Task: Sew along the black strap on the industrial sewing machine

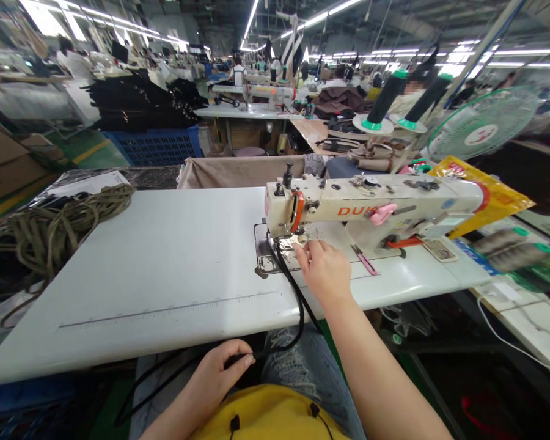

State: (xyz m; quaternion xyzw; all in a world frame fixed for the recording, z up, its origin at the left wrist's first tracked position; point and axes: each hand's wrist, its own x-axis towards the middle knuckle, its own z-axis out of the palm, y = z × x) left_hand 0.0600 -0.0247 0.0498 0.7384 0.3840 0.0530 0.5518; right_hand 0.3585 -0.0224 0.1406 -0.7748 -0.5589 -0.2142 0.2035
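A cream sewing machine [376, 205] stands on a white table [165, 263]. A black strap [288, 281] runs from under its needle, over the table's front edge and down to my lap. My right hand [323, 266] rests on the machine's metal plate beside the needle, fingers curled at the strap's end. My left hand [220, 373] sits below the table edge, over my lap, and pinches the lower part of the black strap.
A heap of olive cords [55, 226] lies at the table's left end. Pink scissors [364, 260] lie beside the machine. Thread cones [385, 101], a green fan [481, 125] and a yellow bag [495, 195] stand to the right. Other sewing stations and people fill the background.
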